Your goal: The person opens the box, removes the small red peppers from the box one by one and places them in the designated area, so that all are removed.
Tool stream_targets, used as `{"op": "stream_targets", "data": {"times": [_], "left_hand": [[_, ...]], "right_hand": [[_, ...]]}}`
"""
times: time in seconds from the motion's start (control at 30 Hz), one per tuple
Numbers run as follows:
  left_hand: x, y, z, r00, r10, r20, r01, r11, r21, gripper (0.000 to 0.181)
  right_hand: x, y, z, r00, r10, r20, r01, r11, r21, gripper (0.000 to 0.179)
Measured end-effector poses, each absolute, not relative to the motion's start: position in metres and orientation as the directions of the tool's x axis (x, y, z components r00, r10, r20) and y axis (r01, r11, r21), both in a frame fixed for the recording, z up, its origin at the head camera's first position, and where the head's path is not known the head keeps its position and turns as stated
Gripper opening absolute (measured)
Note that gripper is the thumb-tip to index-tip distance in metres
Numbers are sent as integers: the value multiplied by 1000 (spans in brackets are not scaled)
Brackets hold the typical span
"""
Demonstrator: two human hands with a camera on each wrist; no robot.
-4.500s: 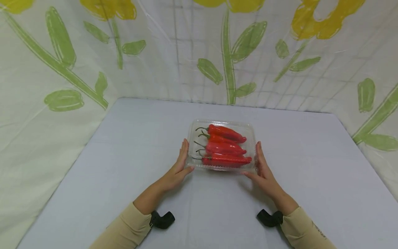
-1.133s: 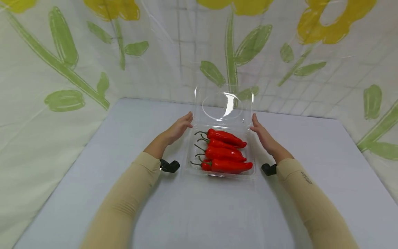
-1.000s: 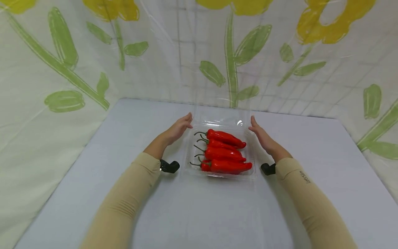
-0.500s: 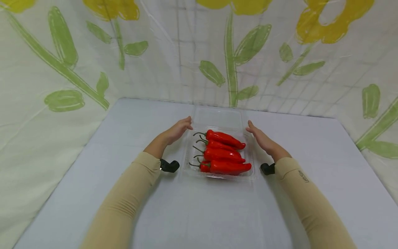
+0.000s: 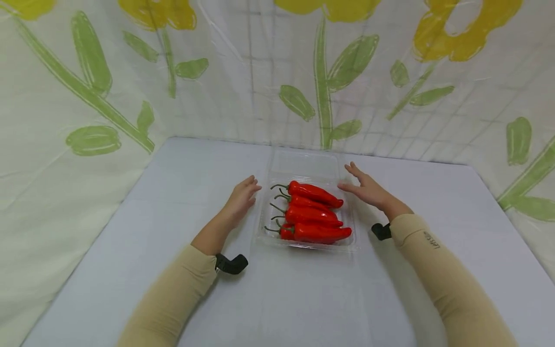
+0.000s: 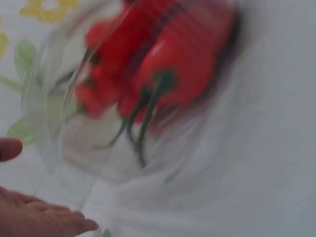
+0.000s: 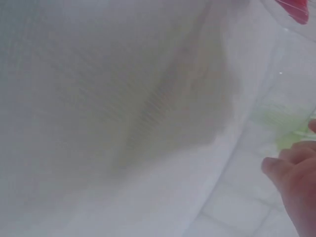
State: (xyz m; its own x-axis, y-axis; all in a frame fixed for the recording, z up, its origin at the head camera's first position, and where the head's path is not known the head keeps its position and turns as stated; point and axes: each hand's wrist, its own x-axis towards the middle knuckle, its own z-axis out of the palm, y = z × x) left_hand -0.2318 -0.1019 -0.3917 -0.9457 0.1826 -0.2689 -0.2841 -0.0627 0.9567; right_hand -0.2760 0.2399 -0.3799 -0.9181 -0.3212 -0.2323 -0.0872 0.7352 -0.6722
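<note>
A clear plastic clamshell box [image 5: 264,239] sits mid-table with its lid [image 5: 303,164] folded back flat behind it. Several red peppers [image 5: 314,213] with green stems lie side by side in the base, stems to the left. My left hand [image 5: 239,198] is just left of the box, fingers loosely extended and holding nothing; the left wrist view shows its fingers [image 6: 44,219] below the box's side, blurred. On the other side, my right hand [image 5: 368,188] hovers by the back right corner with fingers spread, thumb near the box's edge. The right wrist view catches only part of this hand [image 7: 298,180].
A white-covered table [image 5: 182,193] spreads around the box. Behind it hangs a white curtain [image 5: 234,96] printed with yellow flowers and green leaves. Black wrist cameras [image 5: 232,264] sit under both sleeves.
The lid, closed at first, has swung up and back and now lies flat. Both hands went from the box's sides up to the lid; since then the left drew back toward me, the right moved slightly outward.
</note>
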Motion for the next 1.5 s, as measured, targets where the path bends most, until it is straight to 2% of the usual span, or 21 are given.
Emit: {"op": "stream_targets", "data": {"times": [0.2, 0.37, 0.53, 0.77, 0.97, 1.2, 1.37, 1.5], "left_hand": [[-194, -91, -395, -954, 128, -271, -283, -96, 954, 72], [-180, -86, -401, -956, 107, -274, -282, -74, 957, 79], [-174, -83, -409, -957, 129, -258, -267, -61, 962, 77], [-168, -78, -420, -963, 190, -190, -218, -140, 966, 81], [-166, -78, -421, -967, 200, -156, -188, -148, 971, 79], [-167, -76, -421, -969, 199, -147, -180, -157, 971, 77], [-167, -76, -422, -969, 205, -136, -172, -169, 970, 76], [-167, -76, -423, -969, 204, -138, -174, -171, 970, 76]], "right_hand": [[-276, 234, -363, -903, -408, -137, -225, 720, -656, 81], [-270, 222, -349, -871, -477, -116, -303, 709, -637, 78], [-261, 207, -338, -837, -534, -118, -363, 703, -611, 77], [-254, 190, -334, -785, -600, -155, -420, 699, -579, 72], [-253, 175, -333, -739, -635, -224, -412, 690, -595, 72], [-255, 161, -338, -669, -706, -232, -497, 657, -567, 66], [-260, 155, -342, -661, -708, -249, -506, 666, -548, 65], [-264, 155, -347, -679, -692, -246, -488, 676, -553, 65]]}}
